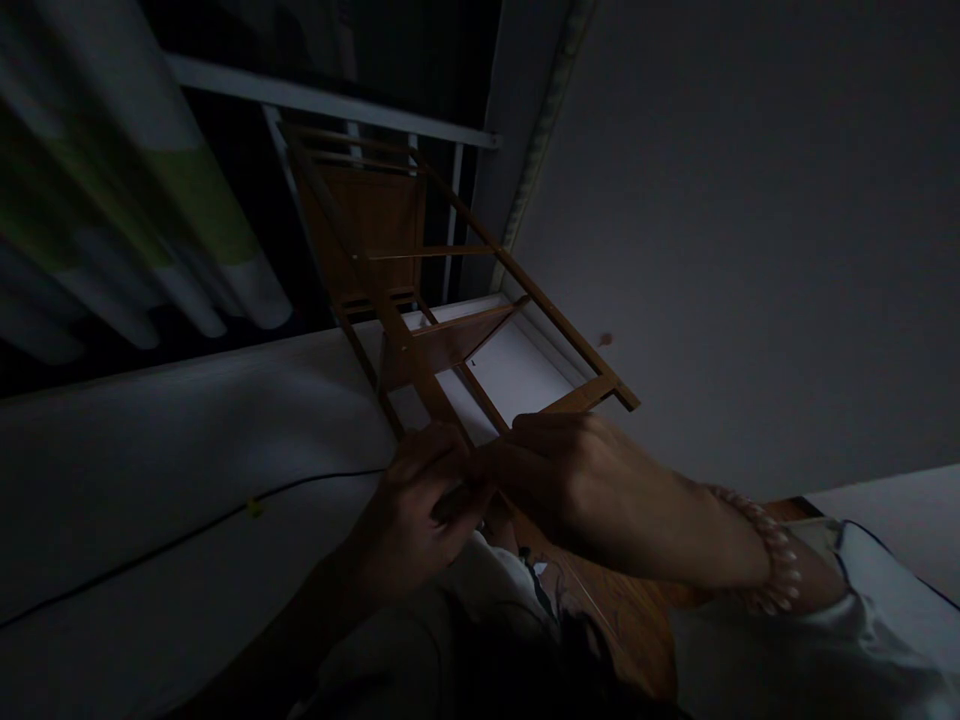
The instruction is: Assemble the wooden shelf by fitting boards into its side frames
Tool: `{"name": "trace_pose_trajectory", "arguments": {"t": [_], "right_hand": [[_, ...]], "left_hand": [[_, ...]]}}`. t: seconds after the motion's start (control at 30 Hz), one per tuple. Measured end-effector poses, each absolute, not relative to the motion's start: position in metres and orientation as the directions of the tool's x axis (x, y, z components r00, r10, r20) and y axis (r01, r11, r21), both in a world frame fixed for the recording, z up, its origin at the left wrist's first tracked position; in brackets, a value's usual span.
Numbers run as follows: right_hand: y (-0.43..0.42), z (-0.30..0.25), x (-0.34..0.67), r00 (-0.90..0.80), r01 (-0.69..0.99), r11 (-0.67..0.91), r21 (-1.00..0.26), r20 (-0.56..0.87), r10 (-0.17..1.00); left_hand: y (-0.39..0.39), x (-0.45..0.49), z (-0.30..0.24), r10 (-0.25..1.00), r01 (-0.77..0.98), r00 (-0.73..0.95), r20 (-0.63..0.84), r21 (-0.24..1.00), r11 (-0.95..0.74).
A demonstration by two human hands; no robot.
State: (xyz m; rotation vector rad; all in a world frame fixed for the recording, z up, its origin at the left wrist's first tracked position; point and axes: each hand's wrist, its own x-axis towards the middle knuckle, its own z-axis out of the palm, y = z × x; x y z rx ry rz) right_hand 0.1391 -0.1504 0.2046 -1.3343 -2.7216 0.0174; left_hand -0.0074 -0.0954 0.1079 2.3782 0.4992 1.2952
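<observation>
The view is dark and tilted. A brown wooden frame of thin bars, like a folding rack, runs from the window down to my hands. My left hand is curled with its fingers closed at the frame's near end. My right hand, with a pale bead bracelet on its wrist, meets the left one there, fingers bent and pinched. Something small and dark sits between the fingertips; I cannot make out what it is.
A white and green curtain hangs at the upper left beside a dark window with white bars. A thin black cable crosses the pale surface on the left. A plain grey wall fills the right. Brown wood lies under my arms.
</observation>
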Motion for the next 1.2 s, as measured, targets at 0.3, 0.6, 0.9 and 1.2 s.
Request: {"name": "trace_pose_trajectory", "arguments": {"t": [0.3,0.6,0.9,1.2], "right_hand": [[-0.144,0.199,0.142,-0.494,0.712,0.52,-0.472,0.189,0.849],[-0.14,0.194,0.144,-0.5,0.601,0.527,-0.601,0.232,0.835],[-0.142,0.2,0.149,-0.619,0.632,0.578,-0.516,0.112,0.777],[-0.149,0.214,0.159,-0.715,0.682,0.695,-0.228,-0.012,0.699]], "left_hand": [[-0.096,-0.008,0.11,0.512,0.127,0.494,0.703,0.525,-0.842],[-0.099,-0.009,0.12,0.583,0.197,0.527,0.618,0.579,-0.791],[-0.101,-0.01,0.124,0.599,0.196,0.52,0.609,0.597,-0.778],[-0.103,-0.01,0.124,0.597,0.227,0.531,0.601,0.578,-0.784]]}}
